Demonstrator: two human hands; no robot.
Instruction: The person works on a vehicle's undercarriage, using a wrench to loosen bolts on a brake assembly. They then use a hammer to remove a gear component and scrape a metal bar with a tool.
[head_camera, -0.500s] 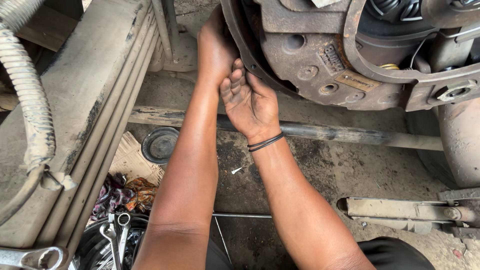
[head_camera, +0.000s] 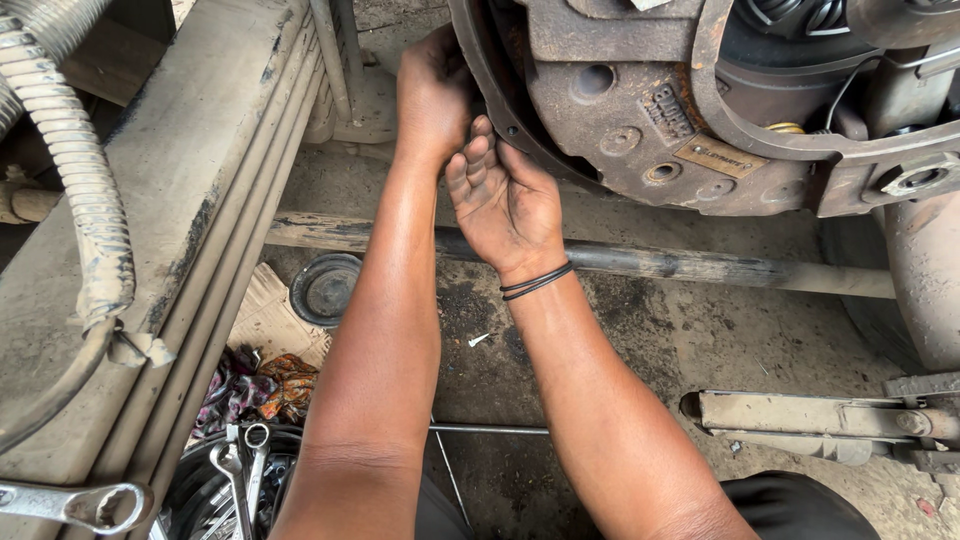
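Right now both hands are up at the rusty axle housing (head_camera: 640, 130), left hand (head_camera: 435, 95) curled on its dark rim (head_camera: 480, 75), right hand (head_camera: 505, 195) open-palmed alongside, spanners (head_camera: 240, 470) untouched below

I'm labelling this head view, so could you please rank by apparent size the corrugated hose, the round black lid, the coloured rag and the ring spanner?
1. Corrugated hose
2. Round black lid and coloured rag: too alike to rank
3. Ring spanner, though it is cut off by the frame and nearest the camera
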